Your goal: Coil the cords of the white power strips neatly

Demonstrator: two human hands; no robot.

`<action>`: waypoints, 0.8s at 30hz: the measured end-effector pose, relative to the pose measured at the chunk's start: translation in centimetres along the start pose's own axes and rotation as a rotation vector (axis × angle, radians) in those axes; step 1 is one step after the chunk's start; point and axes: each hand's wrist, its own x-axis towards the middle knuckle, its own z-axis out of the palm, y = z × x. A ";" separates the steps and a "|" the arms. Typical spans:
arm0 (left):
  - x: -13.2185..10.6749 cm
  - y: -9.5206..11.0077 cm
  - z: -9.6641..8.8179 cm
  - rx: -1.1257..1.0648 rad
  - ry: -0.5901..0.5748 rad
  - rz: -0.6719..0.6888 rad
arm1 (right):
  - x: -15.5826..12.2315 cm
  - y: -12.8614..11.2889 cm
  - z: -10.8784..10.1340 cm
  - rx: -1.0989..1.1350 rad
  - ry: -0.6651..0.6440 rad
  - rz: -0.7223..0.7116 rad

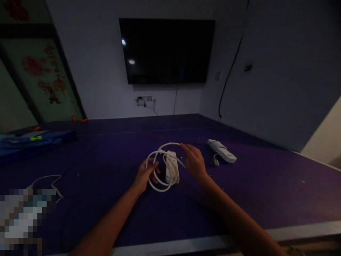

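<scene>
A white power strip (171, 167) lies on the purple mat (112, 199) with its white cable (162, 146) looped around it. My left hand (145, 174) grips the left side of the cable loop, fingers curled round it. My right hand (194, 161) rests on the right side of the loop beside the strip, fingers bent over the cable.
A second white power strip (222, 150) with its wrapped cord lies to the right. A loose white cable (45, 179) lies at the left, blue fabric (32, 142) further back. A black screen (166, 51) hangs on the wall above wall sockets (145, 100).
</scene>
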 end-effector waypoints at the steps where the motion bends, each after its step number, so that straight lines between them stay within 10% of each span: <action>1: 0.0 0.0 0.0 0.002 0.006 0.010 | 0.0 0.1 -0.1 -0.017 0.030 0.005; 10: -0.2 0.2 0.1 0.013 -0.074 0.009 | -0.1 3.1 0.0 -0.077 0.124 0.312; 24: -0.3 -1.2 0.3 0.420 -0.146 0.129 | -1.4 8.2 -0.2 -0.006 -0.258 0.748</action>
